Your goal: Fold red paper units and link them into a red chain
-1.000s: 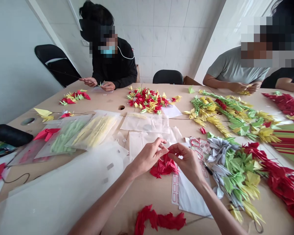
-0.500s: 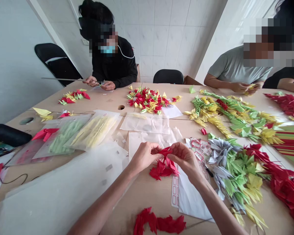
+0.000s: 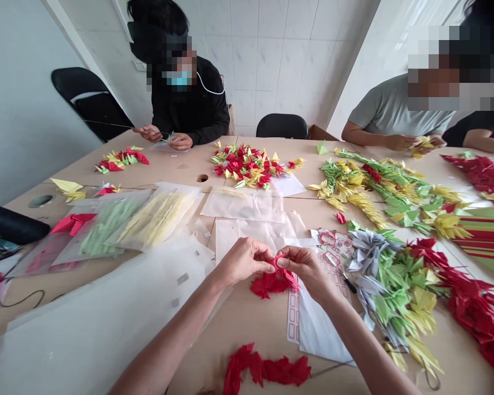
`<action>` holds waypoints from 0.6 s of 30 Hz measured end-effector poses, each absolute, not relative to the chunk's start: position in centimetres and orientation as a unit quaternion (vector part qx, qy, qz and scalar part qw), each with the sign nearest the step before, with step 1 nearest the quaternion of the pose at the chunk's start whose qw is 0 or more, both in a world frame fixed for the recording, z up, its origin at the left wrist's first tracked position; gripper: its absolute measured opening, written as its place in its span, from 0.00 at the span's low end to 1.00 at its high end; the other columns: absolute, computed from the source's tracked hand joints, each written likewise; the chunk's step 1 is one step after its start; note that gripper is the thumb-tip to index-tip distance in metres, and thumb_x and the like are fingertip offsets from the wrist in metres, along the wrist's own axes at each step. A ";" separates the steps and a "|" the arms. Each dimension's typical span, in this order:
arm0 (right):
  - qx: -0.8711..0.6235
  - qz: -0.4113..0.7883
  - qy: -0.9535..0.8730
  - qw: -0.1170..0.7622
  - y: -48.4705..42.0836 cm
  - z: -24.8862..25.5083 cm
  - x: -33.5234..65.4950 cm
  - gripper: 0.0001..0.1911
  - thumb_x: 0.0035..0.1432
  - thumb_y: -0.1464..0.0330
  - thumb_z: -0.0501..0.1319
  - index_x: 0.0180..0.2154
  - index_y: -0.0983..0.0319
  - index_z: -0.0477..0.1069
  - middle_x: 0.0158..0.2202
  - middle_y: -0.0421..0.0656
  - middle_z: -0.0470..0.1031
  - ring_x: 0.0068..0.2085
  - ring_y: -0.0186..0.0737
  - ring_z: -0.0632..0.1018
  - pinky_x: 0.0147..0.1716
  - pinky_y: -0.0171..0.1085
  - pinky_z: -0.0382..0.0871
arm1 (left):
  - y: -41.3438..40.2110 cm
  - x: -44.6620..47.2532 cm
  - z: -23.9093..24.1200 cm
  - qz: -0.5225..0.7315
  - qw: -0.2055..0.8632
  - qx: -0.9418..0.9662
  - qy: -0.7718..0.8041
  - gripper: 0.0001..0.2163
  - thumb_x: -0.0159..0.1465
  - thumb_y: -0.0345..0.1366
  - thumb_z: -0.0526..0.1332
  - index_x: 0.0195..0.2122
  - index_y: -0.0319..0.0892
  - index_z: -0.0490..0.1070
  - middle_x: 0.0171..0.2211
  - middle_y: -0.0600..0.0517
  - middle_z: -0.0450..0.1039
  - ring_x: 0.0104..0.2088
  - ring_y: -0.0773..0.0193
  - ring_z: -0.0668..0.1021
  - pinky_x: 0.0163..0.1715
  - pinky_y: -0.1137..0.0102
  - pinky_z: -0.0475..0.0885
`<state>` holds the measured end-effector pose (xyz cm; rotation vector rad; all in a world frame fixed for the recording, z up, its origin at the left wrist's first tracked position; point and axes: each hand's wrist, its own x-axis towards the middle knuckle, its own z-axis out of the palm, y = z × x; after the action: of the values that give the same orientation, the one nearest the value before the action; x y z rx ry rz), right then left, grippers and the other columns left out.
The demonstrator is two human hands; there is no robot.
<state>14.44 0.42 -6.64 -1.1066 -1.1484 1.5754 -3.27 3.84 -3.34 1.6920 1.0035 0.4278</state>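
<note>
My left hand (image 3: 243,259) and my right hand (image 3: 305,266) meet over the table's middle, both pinched on a small red folded paper piece (image 3: 278,259). Just below the fingers lies a small heap of red paper pieces (image 3: 271,283), on the wood and partly on a white sheet (image 3: 318,329). A chain of joined red pieces (image 3: 265,370) lies nearer to me. Strings of grey, green and yellow folded pieces (image 3: 395,291) run to the right of my right hand.
Clear bags of green and yellow pieces (image 3: 142,219) lie at the left, empty bags (image 3: 242,204) ahead. A mixed pile (image 3: 247,165) sits mid-table. One person in black (image 3: 189,104) works opposite; others (image 3: 391,118) work at the right. A black pouch (image 3: 10,224) rests far left.
My hands have closed together on the red piece and dropped slightly toward the heap. The person opposite has moved a thin rod. The view has shifted a little.
</note>
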 end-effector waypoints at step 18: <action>-0.499 0.542 -0.528 0.423 0.7 -6.1 15.0 0.14 0.50 0.58 0.64 0.31 0.62 0.74 0.27 0.40 0.73 0.27 0.34 0.69 0.28 0.34 0.60 | 4.2 -3.4 -3.8 0.183 0.547 0.691 0.436 0.09 0.55 0.40 0.61 0.30 0.38 0.75 0.26 0.53 0.75 0.28 0.63 0.75 0.28 0.74 0.65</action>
<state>15.02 0.70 -6.12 -1.2482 -1.3218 1.3557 -3.43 4.25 -3.78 1.6365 1.0335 0.4334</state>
